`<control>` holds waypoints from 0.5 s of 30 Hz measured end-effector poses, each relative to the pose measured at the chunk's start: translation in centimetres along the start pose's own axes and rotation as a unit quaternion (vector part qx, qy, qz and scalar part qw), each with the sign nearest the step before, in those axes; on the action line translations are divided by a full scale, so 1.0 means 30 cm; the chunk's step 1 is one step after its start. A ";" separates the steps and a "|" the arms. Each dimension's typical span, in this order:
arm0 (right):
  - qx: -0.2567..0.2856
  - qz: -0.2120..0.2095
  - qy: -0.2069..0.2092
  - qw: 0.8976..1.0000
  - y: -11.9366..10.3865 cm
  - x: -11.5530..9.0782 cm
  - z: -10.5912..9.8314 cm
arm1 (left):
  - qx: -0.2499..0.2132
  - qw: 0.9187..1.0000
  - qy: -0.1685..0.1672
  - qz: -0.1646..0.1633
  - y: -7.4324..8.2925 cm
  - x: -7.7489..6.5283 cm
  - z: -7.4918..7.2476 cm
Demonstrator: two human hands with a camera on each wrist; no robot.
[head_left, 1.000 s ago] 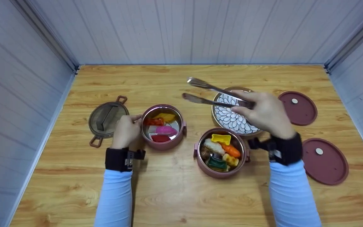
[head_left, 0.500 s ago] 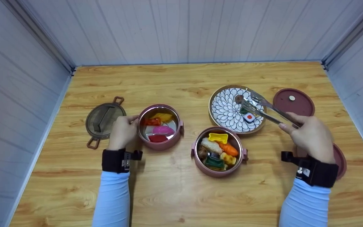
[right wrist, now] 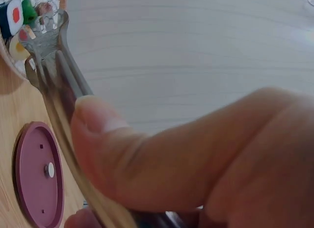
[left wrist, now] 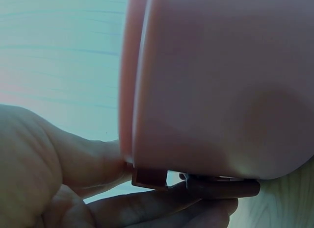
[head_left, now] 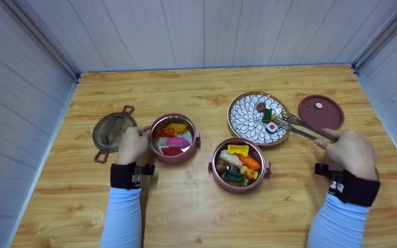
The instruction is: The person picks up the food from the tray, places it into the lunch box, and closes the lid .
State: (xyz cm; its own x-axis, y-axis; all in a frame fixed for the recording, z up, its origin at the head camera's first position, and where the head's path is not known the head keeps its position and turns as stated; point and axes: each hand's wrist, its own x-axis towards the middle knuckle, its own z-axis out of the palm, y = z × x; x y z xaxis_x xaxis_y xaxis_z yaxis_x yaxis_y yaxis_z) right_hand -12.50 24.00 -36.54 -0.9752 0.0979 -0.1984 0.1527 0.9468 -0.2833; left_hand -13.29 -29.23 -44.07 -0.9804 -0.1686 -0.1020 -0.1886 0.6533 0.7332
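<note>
Tongs (head_left: 303,133), shiny metal with forked tips, are pinched in the right hand (head_left: 352,151), tips slightly apart over the right side of a round white petal-patterned plate (head_left: 245,122). Tiny dark sushi roll with a white-and-red top (head_left: 271,127) sits right by them, can't tell if they touch. Left hand's (head_left: 133,146) fingers grip a round pink pot (head_left: 175,159) by its handle, colourful toy food inside. Fuller second pink pot (head_left: 233,188) is on the worktop (head_left: 191,213), just nearside of the plate.
</note>
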 end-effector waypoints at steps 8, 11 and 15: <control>-0.008 -0.018 0.028 0.999 -0.006 0.004 0.018 | 0.006 1.000 0.004 0.010 0.001 0.004 0.003; -0.010 -0.020 0.035 0.999 -0.009 0.002 0.019 | 0.010 1.000 0.008 0.015 0.001 0.004 0.003; -0.013 -0.018 0.032 0.999 -0.008 -0.002 0.012 | 0.012 1.000 0.007 0.013 0.000 0.004 0.003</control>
State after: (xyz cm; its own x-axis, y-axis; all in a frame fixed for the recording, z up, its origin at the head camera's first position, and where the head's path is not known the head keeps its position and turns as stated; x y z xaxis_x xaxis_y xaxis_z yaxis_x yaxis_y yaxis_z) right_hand -12.42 23.65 -36.80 -0.9882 0.0830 -0.1285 0.1149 0.9575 -0.2647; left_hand -13.42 -29.18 -44.14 -0.9842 -0.1614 -0.0726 -0.1638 0.6748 0.7196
